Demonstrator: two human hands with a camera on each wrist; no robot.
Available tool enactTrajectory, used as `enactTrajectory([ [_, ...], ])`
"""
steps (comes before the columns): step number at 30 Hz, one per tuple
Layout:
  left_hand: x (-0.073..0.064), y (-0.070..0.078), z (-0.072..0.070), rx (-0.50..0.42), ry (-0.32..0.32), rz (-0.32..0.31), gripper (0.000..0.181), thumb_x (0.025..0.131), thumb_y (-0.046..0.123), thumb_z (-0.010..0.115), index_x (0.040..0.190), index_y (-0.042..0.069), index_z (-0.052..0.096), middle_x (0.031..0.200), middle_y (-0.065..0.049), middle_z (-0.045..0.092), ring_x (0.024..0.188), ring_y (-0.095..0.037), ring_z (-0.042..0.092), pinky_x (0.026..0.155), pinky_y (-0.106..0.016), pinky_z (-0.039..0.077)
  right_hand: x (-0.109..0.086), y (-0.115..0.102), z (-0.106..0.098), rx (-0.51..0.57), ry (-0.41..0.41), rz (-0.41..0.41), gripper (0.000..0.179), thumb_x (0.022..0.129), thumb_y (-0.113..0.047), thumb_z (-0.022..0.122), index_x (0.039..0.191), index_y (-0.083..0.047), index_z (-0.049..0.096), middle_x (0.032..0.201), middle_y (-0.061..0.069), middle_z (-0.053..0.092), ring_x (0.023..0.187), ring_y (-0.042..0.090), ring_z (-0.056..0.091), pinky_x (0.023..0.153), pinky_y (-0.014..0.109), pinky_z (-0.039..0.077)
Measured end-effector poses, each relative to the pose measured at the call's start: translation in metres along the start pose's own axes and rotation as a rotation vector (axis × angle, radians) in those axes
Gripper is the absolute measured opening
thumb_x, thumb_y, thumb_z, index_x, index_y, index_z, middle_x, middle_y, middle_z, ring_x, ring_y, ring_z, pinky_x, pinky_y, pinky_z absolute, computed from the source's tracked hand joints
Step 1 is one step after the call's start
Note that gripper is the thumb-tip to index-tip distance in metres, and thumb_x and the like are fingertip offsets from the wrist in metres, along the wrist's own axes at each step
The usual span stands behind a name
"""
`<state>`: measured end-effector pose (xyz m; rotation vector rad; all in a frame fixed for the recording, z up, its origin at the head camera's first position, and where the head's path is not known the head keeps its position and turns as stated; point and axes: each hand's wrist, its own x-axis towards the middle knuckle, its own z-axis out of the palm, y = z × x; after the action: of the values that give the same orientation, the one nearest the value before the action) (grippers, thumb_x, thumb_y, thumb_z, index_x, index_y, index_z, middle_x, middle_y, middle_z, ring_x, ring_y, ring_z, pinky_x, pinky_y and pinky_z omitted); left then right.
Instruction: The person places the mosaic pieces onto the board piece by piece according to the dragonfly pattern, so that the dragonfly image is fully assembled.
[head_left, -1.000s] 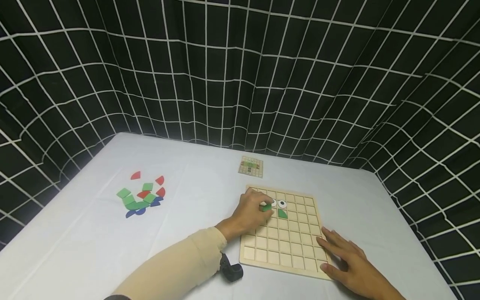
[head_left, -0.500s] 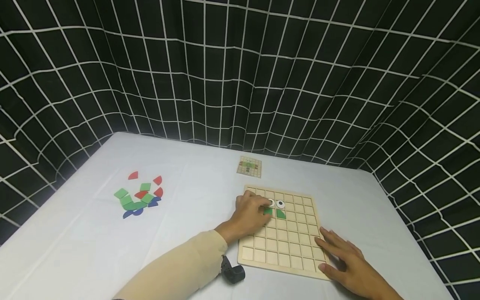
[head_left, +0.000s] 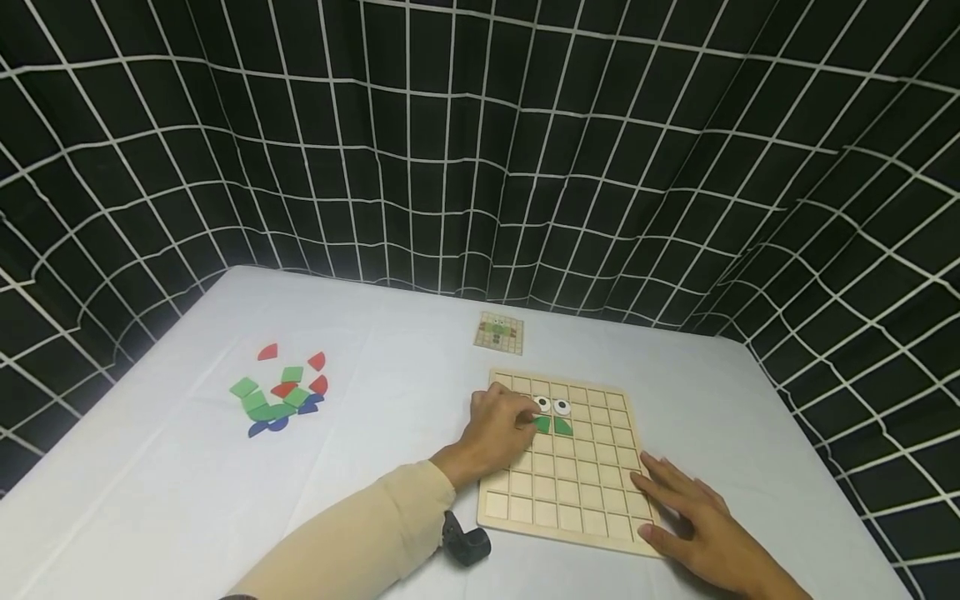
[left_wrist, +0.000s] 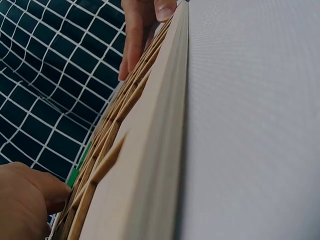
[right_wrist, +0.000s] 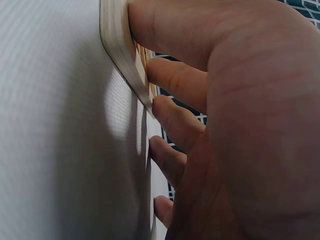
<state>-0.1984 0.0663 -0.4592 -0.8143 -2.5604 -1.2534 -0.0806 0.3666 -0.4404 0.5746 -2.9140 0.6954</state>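
Observation:
A pale wooden grid board lies on the white table. Near its upper left my left hand has curled fingers at a flat green piece; they cover its left side. In the left wrist view a fingertip touches this green piece. Beside it lies a green quarter-circle piece. Two white eye discs, a left eye disc and a right eye disc, sit just above the green pieces. My right hand rests on the board's lower right edge, fingers spread, thumb and fingertips touching the wood.
Loose flat pieces, such as a green square, a red quarter circle and a blue half circle, lie at left. A small picture card lies behind the board. A black device hangs by my left wrist.
The green piece in my left hand has come down onto the board and shifted slightly right, level with the other green piece. The left eye disc is more exposed. The right hand stays put.

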Motion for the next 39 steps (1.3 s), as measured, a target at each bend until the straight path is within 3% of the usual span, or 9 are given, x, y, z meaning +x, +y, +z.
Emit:
enactTrajectory([
  [6, 0.001, 0.002, 0.002, 0.03, 0.013, 0.015, 0.016, 0.087, 0.01, 0.074, 0.102, 0.013, 0.076, 0.079, 0.013, 0.064, 0.086, -0.006, 0.048, 0.089, -0.037, 0.032, -0.002, -0.001, 0.0, 0.022, 0.009, -0.032, 0.055, 0.086, -0.03, 0.078, 0.136, -0.012, 0.063, 0.153, 0.012, 0.044, 0.142, -0.012, 0.01, 0.109, 0.068, 0.015],
  [15, 0.002, 0.003, -0.001, 0.035, -0.006, 0.024, 0.015, 0.086, 0.012, 0.074, 0.101, 0.013, 0.077, 0.074, 0.016, 0.059, 0.083, -0.006, 0.048, 0.086, -0.035, 0.032, 0.001, 0.0, -0.002, 0.011, 0.005, -0.01, 0.055, 0.085, -0.031, 0.079, 0.135, -0.012, 0.064, 0.152, 0.016, 0.045, 0.14, -0.014, 0.009, 0.102, 0.072, 0.021],
  [22, 0.007, 0.003, 0.002, 0.089, -0.027, 0.03, 0.018, 0.085, 0.018, 0.077, 0.103, 0.015, 0.077, 0.072, 0.016, 0.056, 0.078, -0.006, 0.044, 0.083, -0.034, 0.031, 0.001, 0.0, -0.001, 0.0, -0.001, 0.006, 0.055, 0.085, -0.034, 0.079, 0.134, -0.012, 0.065, 0.151, 0.016, 0.046, 0.144, -0.006, 0.014, 0.1, 0.072, 0.023],
  [29, 0.008, 0.004, 0.005, 0.125, -0.006, 0.03, 0.019, 0.084, 0.02, 0.079, 0.103, 0.014, 0.077, 0.069, 0.016, 0.054, 0.075, -0.006, 0.044, 0.08, -0.034, 0.031, 0.0, 0.002, -0.001, 0.003, 0.026, -0.052, 0.054, 0.084, -0.028, 0.08, 0.133, -0.011, 0.065, 0.15, 0.015, 0.047, 0.141, -0.013, 0.011, 0.099, 0.072, 0.023],
  [34, 0.004, 0.007, -0.004, 0.084, 0.011, 0.034, 0.019, 0.084, 0.016, 0.076, 0.102, 0.013, 0.077, 0.073, 0.013, 0.058, 0.078, -0.007, 0.045, 0.081, -0.035, 0.031, 0.001, 0.003, 0.001, 0.02, 0.011, -0.037, 0.055, 0.084, -0.028, 0.08, 0.135, -0.013, 0.064, 0.153, 0.01, 0.045, 0.141, -0.014, 0.01, 0.103, 0.071, 0.021],
  [39, -0.002, 0.014, -0.024, 0.002, 0.05, 0.075, 0.018, 0.084, 0.012, 0.074, 0.102, 0.009, 0.077, 0.08, 0.007, 0.066, 0.085, -0.011, 0.049, 0.085, -0.04, 0.032, 0.0, 0.001, 0.0, 0.014, -0.005, -0.007, 0.057, 0.085, -0.03, 0.079, 0.136, -0.011, 0.063, 0.152, 0.014, 0.045, 0.142, -0.01, 0.011, 0.101, 0.072, 0.022],
])
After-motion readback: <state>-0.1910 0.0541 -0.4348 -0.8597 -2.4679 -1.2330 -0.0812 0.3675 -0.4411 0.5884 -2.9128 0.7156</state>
